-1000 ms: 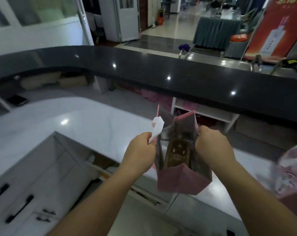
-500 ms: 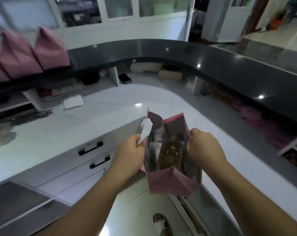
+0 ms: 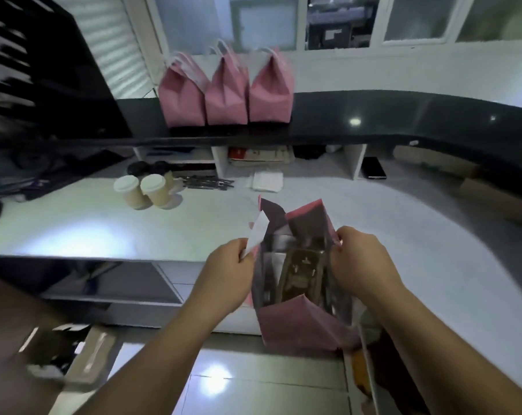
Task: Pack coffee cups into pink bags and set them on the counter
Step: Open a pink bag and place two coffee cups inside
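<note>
I hold an open pink bag in the air in front of me, above the floor and near the white worktop's edge. My left hand pinches its left rim together with a white slip of paper. My right hand grips the right rim. Inside the bag a brown cardboard cup carrier shows. Two lidded coffee cups stand on the white worktop at the left. Three closed pink bags stand side by side on the black counter.
A phone lies under the black counter at the right. White napkins and dark utensils lie at the worktop's back. An open cardboard box sits low at the left, with open shelves under the worktop.
The view has swung left along the curved counter; the three closed bags and the two cups have come into sight. Both hands keep the same hold on the bag.
</note>
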A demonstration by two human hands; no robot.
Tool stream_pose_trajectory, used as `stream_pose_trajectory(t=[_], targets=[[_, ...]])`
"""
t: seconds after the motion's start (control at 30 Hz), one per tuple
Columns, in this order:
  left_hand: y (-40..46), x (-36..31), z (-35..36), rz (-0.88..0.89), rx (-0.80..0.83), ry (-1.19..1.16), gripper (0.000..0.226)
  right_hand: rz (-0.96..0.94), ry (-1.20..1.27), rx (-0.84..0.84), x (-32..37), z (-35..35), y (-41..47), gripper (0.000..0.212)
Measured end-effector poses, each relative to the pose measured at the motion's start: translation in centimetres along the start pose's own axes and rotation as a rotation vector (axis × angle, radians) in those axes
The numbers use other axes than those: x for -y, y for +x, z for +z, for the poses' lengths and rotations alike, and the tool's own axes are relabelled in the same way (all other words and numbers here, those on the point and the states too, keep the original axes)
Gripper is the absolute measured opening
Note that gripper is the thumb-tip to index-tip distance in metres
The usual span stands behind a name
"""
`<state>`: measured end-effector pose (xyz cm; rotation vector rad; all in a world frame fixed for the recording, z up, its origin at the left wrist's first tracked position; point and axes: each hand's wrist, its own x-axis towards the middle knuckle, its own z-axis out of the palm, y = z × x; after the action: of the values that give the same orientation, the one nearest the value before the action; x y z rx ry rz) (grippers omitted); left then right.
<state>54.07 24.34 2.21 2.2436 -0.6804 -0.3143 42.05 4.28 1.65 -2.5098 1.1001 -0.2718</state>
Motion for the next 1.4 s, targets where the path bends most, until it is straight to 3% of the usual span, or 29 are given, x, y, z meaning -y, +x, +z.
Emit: stream_pose_trajectory(t=[0.3, 0.6, 0.7, 0.87, 1.2, 1.3, 1.4], targets=[[8.3, 6.9, -7.5, -0.106, -0.120, 0.007, 0.036, -0.118, 0.006, 0.114, 11.3, 5.1, 9.3, 0.016], [18.2, 12.5, -14.1, -0.045, -0.039, 0.033, 0.023, -0.040, 0.022, 0.085, 21.0, 10.1, 16.0, 0.016], [20.9, 13.7, -15.1, -0.039, -0.035, 0.054, 0.028, -0.024, 0.023, 0.091, 23.0, 11.3, 17.9, 0.018], [25.1, 15.1, -15.3, -0.095, -0.032, 0.060, 0.035, 0.008, 0.058, 0.152, 24.7, 13.5, 21.7, 0.018], [31.2, 15.8, -14.7, -0.136, 0.006, 0.061, 0.019, -0.058, 0.106, 0.240, 25.1, 16.6, 27.8, 0.019], [31.9, 16.1, -14.4, -0.147, 0.025, -0.009, 0.031, -0.048, 0.114, 0.259, 24.9, 17.2, 28.7, 0.019], [32.2, 16.5, -14.8, -0.176, 0.187, -0.149, 0.045, -0.021, 0.130, 0.269, 24.6, 17.4, 29.2, 0.021]])
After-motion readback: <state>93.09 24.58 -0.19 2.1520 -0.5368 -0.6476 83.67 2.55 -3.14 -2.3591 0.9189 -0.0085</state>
